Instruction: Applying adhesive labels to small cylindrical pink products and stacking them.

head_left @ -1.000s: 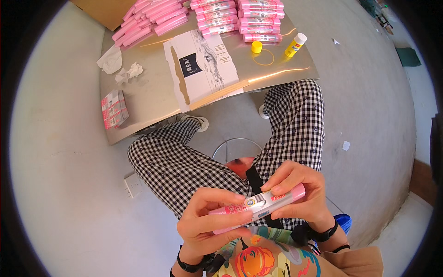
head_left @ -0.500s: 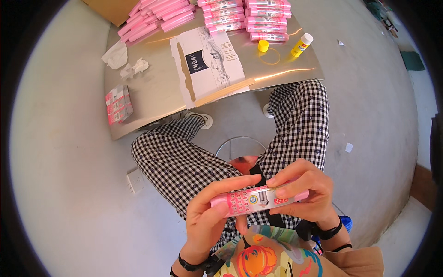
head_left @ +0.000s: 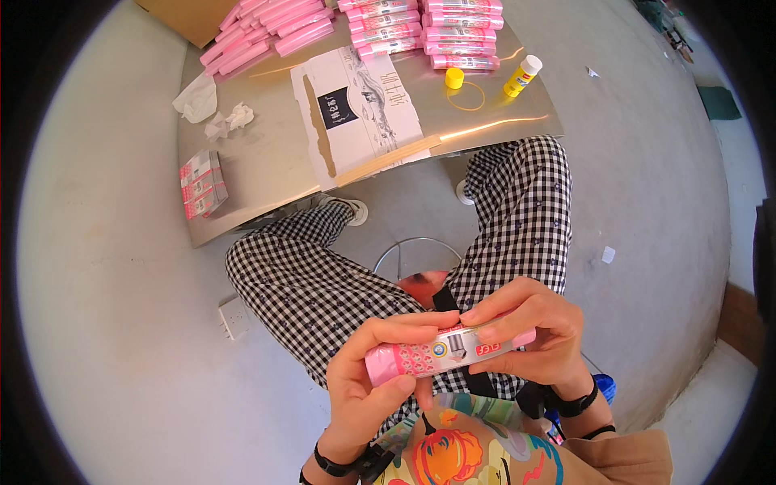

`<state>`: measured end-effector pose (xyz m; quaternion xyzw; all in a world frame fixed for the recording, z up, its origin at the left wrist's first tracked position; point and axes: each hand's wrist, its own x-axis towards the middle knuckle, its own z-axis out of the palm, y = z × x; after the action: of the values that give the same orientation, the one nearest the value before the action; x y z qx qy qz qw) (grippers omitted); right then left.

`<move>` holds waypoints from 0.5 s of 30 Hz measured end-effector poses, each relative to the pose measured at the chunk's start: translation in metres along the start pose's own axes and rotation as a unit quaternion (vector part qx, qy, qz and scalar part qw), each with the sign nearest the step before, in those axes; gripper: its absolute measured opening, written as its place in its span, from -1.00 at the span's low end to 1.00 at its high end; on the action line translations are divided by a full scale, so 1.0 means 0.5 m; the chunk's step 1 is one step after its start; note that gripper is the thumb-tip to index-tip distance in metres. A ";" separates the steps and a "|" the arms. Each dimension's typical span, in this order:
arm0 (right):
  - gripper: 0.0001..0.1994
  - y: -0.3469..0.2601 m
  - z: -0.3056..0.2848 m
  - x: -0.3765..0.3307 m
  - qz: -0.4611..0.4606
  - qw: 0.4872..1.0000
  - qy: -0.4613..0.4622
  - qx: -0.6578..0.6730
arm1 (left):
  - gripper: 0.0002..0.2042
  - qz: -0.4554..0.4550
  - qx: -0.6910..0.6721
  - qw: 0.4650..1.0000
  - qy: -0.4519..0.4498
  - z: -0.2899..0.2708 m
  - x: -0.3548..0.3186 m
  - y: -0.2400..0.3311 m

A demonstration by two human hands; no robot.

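A pink roll with a printed label [head_left: 418,359] lies level above my lap, held between both hands. My left hand [head_left: 364,368] is closed around its left end, thumb below and fingers along the upper edge. Its right part is pinched by my right hand [head_left: 535,333], fingers on top and thumb underneath. The label is pink-patterned on the left and silvery toward the right. Fingertips of both hands meet near the roll's upper middle. The underside of the roll is hidden.
On the metal table [head_left: 267,178] are plain pink rolls [head_left: 267,32], labelled rolls [head_left: 462,35], a torn printed cardboard sheet [head_left: 368,121], a yellow glue stick [head_left: 523,77], its yellow cap [head_left: 454,78], a rubber band [head_left: 482,97], crumpled tissue [head_left: 196,99] and a label stack [head_left: 202,186].
My left fingers have moved along the roll's upper edge toward the right hand, and the left thumb has slid lower. The roll's pink left end shows more. The view has shifted slightly.
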<state>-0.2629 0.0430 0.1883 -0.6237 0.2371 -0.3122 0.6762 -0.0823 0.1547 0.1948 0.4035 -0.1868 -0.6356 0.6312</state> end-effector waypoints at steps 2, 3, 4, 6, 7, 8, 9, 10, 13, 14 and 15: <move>-0.64 -0.001 0.001 0.000 -0.002 1.000 -0.001 -0.007 | -0.76 0.002 -0.001 1.000 0.006 0.003 -0.001 0.001; -0.63 -0.001 0.001 0.000 0.002 1.000 -0.006 -0.010 | -0.76 -0.002 0.014 1.000 0.021 0.006 -0.001 0.001; -0.62 -0.001 0.000 0.000 0.006 1.000 -0.009 -0.014 | -0.77 -0.005 0.029 0.999 0.036 0.008 -0.002 0.001; -0.59 -0.001 0.002 0.002 0.023 0.999 -0.018 -0.013 | -0.77 0.011 0.036 0.998 0.044 0.010 0.000 -0.007; -0.55 0.000 0.005 0.004 0.040 0.999 -0.027 -0.011 | -0.77 0.027 0.043 0.997 0.052 0.011 0.000 -0.010; -0.55 -0.001 0.011 0.005 0.040 0.999 -0.026 -0.011 | -0.77 0.027 0.043 0.997 0.052 0.014 0.001 -0.013; -0.49 -0.005 0.020 0.004 0.061 0.997 -0.013 -0.039 | -0.77 0.057 0.093 0.992 0.066 0.017 0.002 -0.016; -0.43 -0.006 0.029 0.004 0.082 0.994 0.001 -0.066 | -0.76 0.088 0.143 0.983 0.079 0.020 0.004 -0.019; -0.33 0.016 0.062 0.003 0.048 0.990 0.087 -0.104 | -0.76 0.101 0.179 0.975 0.089 0.030 0.004 -0.019; -0.31 0.013 0.062 0.005 0.052 0.988 0.087 -0.113 | -0.76 0.099 0.177 0.975 0.084 0.032 0.005 -0.018; -0.31 0.007 0.063 0.005 0.053 0.988 0.090 -0.115 | -0.77 0.104 0.185 0.973 0.088 0.032 0.005 -0.017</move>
<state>-0.2382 0.0633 0.1884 -0.6529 0.3641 -0.3017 0.5917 -0.0994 0.1490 0.1975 0.5457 -0.2859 -0.4833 0.6220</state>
